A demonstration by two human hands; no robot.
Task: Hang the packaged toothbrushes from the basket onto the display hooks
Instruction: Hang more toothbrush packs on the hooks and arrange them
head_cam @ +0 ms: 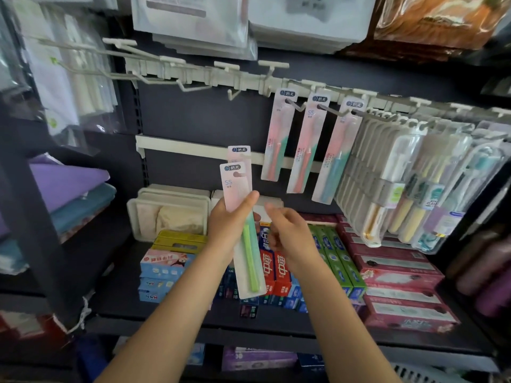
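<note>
Two packaged toothbrushes (240,217), one behind the other, are gripped upright in the left hand (231,228) before the dark display panel, below the empty display hooks (190,85). The right hand (287,233) is held just beside them, fingers loosely curled, holding nothing. Three packs (301,142) are hung to the right, above toothpaste boxes (279,269) on the shelf (124,297).

Above both hands, the bare dark back panel (199,117) gives open room up to the empty cream plastic hooks (190,85). Up and right of the right hand (287,230), three hung pink carded toothbrushes (304,142) crowd the way. Below the hands, stacked toothpaste boxes (276,269) fill the dark shelf (121,294).
</note>
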